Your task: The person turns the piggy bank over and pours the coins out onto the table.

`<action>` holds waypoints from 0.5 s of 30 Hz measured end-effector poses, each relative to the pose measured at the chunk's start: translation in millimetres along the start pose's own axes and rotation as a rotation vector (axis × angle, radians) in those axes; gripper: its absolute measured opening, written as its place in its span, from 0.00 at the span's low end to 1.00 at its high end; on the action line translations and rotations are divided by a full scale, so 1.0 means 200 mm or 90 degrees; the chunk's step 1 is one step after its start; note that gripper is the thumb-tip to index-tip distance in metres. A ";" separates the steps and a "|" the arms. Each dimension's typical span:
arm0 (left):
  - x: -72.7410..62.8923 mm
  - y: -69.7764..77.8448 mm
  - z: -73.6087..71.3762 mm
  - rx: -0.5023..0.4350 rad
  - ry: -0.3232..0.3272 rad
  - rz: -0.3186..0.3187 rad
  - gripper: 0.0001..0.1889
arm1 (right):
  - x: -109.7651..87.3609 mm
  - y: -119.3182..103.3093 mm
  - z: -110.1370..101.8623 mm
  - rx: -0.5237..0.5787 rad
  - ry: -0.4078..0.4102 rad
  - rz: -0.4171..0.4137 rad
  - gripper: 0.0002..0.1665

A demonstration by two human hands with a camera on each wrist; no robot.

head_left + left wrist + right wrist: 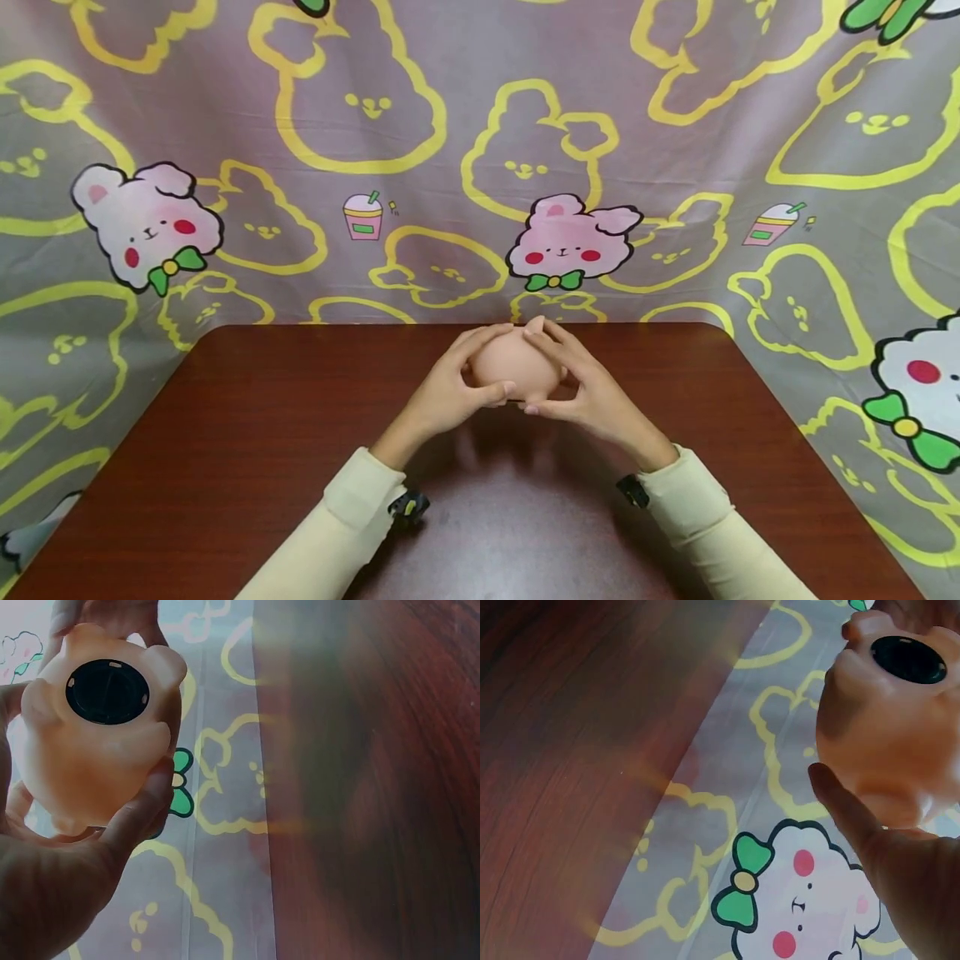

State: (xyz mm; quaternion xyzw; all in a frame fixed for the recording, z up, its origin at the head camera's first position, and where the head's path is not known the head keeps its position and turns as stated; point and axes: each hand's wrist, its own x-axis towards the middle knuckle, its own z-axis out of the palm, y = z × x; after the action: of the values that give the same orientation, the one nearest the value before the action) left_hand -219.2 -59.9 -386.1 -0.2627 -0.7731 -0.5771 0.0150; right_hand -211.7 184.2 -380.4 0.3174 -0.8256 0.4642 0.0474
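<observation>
A peach-pink piggy bank (513,365) is held up over the far part of the table between both hands. My left hand (450,383) grips its left side, thumb along the near face and fingers over the top. On the opposite side my right hand (592,385) grips it, fingers near the pointed ear and thumb low. In the left wrist view the underside of the piggy bank (97,765) shows a round black plug (108,691) among stubby feet. The right wrist view shows the same plug (908,660) and my right thumb beside the body.
The dark red-brown wooden table (262,433) spreads below the hands. A grey curtain (420,208) printed with yellow outlines and white bunny faces hangs behind the table and along both sides. Both forearms wear cream sleeves (360,492), with dark straps at the wrists.
</observation>
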 end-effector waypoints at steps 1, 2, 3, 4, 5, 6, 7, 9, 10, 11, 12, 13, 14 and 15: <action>0.00 0.00 0.00 -0.026 -0.006 -0.017 0.38 | 0.00 0.00 0.00 -0.006 -0.001 -0.006 0.55; -0.01 0.01 0.00 -0.047 -0.012 -0.032 0.37 | -0.01 0.01 0.00 -0.014 -0.002 -0.010 0.55; -0.01 0.01 0.00 -0.062 -0.015 -0.047 0.37 | -0.01 0.01 0.01 -0.024 -0.002 -0.018 0.56; -0.01 0.02 -0.01 -0.074 -0.017 -0.060 0.37 | -0.01 0.01 0.01 -0.037 0.000 -0.026 0.56; -0.01 0.02 -0.01 -0.082 -0.020 -0.070 0.36 | -0.01 0.01 0.01 -0.051 0.002 -0.033 0.56; -0.01 0.03 -0.01 -0.083 -0.022 -0.076 0.36 | -0.01 0.01 0.01 -0.067 0.007 -0.041 0.55; -0.01 0.03 -0.01 -0.076 -0.022 -0.080 0.36 | -0.02 0.02 0.02 -0.075 0.010 -0.045 0.55; -0.01 0.04 -0.01 -0.065 -0.021 -0.087 0.35 | -0.02 0.02 0.02 -0.080 0.018 -0.054 0.53; -0.01 0.05 -0.01 -0.063 -0.021 -0.090 0.35 | -0.02 0.02 0.02 -0.075 0.021 -0.057 0.52; -0.01 0.05 -0.01 -0.059 -0.021 -0.089 0.35 | -0.02 0.02 0.03 -0.069 0.025 -0.059 0.51; -0.02 0.05 -0.01 -0.048 -0.019 -0.087 0.35 | -0.01 0.02 0.03 -0.063 0.030 -0.062 0.50; -0.02 0.05 -0.01 -0.034 -0.017 -0.083 0.34 | -0.01 0.02 0.03 -0.054 0.032 -0.064 0.49; -0.02 0.05 -0.01 -0.024 -0.015 -0.076 0.34 | -0.01 0.01 0.03 -0.047 0.034 -0.066 0.48; -0.02 0.05 -0.01 -0.010 -0.011 -0.066 0.34 | -0.01 0.01 0.04 -0.041 0.036 -0.068 0.48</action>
State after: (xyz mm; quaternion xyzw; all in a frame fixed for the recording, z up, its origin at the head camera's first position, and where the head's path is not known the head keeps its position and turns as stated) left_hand -211.6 -61.2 -377.1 -0.2274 -0.7814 -0.5806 -0.0238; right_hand -210.5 179.9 -386.9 0.3458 -0.8206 0.4426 0.1053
